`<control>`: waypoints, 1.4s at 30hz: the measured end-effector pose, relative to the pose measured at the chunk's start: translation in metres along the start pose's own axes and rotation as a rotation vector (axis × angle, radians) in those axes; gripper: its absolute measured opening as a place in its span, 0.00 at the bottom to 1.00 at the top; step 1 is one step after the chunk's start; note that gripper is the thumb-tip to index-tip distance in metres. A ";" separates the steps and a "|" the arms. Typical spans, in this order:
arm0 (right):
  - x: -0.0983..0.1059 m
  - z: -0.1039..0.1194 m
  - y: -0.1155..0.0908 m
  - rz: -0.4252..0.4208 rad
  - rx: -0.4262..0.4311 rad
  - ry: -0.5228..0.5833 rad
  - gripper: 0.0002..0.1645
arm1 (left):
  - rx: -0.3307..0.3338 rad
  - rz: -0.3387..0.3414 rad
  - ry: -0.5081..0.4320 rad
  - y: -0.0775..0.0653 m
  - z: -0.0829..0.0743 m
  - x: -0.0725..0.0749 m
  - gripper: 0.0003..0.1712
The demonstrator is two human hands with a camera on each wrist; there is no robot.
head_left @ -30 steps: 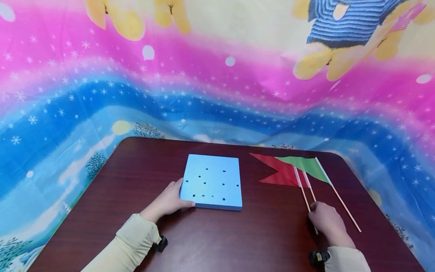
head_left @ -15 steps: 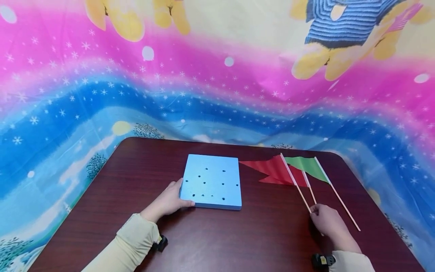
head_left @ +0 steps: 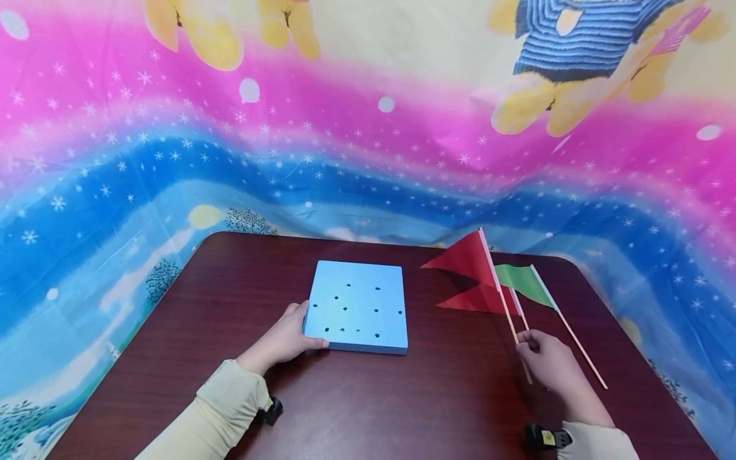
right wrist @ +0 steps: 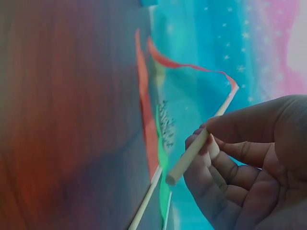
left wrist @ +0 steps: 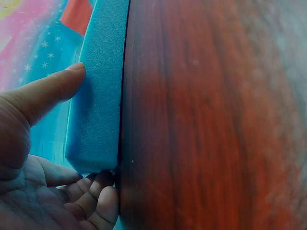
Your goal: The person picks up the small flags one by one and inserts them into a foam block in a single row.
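A light blue foam block [head_left: 362, 319] with several small holes in its top lies flat on the table. My left hand [head_left: 284, 337] holds its near left corner, the thumb [left wrist: 57, 88] along the front side and the fingers at the left side. My right hand [head_left: 550, 363] pinches the wooden stick of a red flag [head_left: 464, 257] between thumb and fingertips. This flag is raised and tilted, its cloth pointing left; the stick's lower end [right wrist: 180, 172] pokes out below the fingers. Under it a second red flag [head_left: 476, 300] lies on the table beside a green flag [head_left: 524, 283].
The dark red-brown wooden table [head_left: 368, 409] has rounded far corners. Behind it hangs a patterned cloth [head_left: 368, 140] with snowflakes and cartoon figures, close to the far edge.
My right hand has lifted one red flag off the others, tilting its top upward and uncovering more of the flag below. My left hand and the block stay in place.
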State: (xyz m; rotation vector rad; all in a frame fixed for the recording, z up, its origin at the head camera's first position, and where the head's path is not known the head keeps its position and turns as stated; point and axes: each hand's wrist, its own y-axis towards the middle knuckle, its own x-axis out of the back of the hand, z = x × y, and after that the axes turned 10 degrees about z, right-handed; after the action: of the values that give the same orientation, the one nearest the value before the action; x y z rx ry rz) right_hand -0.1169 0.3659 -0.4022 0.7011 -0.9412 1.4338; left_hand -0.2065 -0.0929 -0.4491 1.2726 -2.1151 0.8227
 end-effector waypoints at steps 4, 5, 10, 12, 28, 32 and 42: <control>0.001 0.009 0.000 -0.010 0.011 0.076 0.15 | -0.003 0.000 0.003 -0.001 0.000 0.000 0.61; 0.001 0.011 0.001 -0.009 0.009 0.099 0.16 | -0.004 0.001 0.005 -0.001 -0.001 0.001 0.61; 0.000 0.023 0.001 0.003 0.027 0.258 0.16 | 0.001 0.010 0.017 -0.001 -0.002 0.001 0.61; 0.000 0.028 0.002 -0.004 0.050 0.305 0.15 | -0.002 0.013 0.020 -0.001 -0.002 0.002 0.61; -0.007 0.056 0.014 -0.075 0.226 0.666 0.13 | -0.019 0.004 0.022 0.001 0.002 0.000 0.61; -0.008 0.062 0.015 -0.078 0.264 0.749 0.13 | -0.019 0.003 0.019 0.001 0.001 0.001 0.61; -0.008 0.067 0.013 -0.091 0.329 0.828 0.16 | -0.002 0.008 0.017 0.002 0.001 0.000 0.61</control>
State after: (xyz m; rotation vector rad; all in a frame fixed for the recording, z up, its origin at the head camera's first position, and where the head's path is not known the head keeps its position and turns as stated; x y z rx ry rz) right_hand -0.1369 0.3043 -0.3783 0.3099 -0.0311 1.6071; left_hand -0.2089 -0.0931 -0.4500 1.2528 -2.1089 0.8319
